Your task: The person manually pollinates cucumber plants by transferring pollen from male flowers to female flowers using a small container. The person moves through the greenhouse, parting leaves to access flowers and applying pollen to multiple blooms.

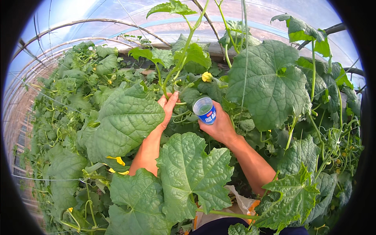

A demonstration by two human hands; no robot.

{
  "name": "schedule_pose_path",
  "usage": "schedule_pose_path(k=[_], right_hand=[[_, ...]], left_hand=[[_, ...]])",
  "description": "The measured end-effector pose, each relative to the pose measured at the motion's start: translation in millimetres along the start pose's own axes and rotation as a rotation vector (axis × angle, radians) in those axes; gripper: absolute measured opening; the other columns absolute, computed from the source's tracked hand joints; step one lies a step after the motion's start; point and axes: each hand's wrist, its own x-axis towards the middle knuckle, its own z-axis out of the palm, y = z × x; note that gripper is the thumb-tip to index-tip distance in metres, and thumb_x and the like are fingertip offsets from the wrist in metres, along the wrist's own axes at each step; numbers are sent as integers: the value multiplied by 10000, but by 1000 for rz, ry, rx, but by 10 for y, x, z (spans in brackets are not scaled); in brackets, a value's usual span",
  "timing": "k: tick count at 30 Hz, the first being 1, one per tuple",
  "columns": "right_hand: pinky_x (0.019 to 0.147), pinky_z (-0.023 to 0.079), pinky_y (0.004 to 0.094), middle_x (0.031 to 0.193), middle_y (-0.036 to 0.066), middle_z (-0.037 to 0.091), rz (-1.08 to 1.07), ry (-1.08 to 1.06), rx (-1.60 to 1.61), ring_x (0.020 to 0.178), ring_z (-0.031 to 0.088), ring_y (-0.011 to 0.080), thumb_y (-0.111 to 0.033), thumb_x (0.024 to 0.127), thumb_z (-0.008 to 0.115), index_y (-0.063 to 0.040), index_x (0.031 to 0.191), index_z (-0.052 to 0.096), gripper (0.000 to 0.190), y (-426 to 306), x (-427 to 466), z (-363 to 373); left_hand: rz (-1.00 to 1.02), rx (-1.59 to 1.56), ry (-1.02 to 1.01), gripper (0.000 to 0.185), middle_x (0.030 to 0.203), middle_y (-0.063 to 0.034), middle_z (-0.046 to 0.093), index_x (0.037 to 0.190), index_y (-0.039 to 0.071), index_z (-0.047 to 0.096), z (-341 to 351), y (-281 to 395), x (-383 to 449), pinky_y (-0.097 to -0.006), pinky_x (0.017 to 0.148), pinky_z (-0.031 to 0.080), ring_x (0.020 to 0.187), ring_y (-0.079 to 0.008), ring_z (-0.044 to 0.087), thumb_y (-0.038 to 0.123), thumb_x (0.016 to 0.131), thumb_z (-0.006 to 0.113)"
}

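My left hand (168, 106) grips a green vine stem (176, 69) near the middle of the view, thumb pointing up along it. A thin curled loop shows at the thumb tip, too small to name. In my right hand (221, 126) is a clear plastic cup (205, 109) with a blue printed label. Its open top tilts towards me, and pale greenish liquid appears to be inside. The cup is just right of my left hand, apart from it. Above the cup, a yellow flower (206, 77) stands out among the leaves. A broad leaf (129, 120) partly covers my left forearm.
Large leaves (195, 179) fill the foreground, and another big leaf (267, 85) hangs at right. A vertical string (246, 58) runs down beside it. Curved poles (97, 20) support plastic sheeting (176, 23) overhead. Below lies a white and orange bag (239, 202), partly hidden.
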Motion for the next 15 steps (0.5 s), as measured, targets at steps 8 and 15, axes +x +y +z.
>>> schedule_pose_path(k=[8, 15], right_hand=[[869, 553, 478, 1242, 237, 646, -34, -42, -93, 1025, 688, 431, -212, 806, 804, 1, 1416, 451, 736, 73, 42, -50], [900, 541, 489, 1303, 188, 581, -132, -49, -198, 1118, 634, 426, -183, 807, 803, -57, 1424, 456, 719, -49, 73, -76]], left_hand=[[135, 310, 11, 575, 951, -68, 632, 1131, -22, 599, 5, 303, -182, -325, 793, 467, 869, -146, 554, 500, 923, 720], [180, 461, 60, 587, 998, -88, 654, 1142, -25, 585, 61, 282, -187, -333, 779, 513, 856, -160, 607, 455, 872, 789]])
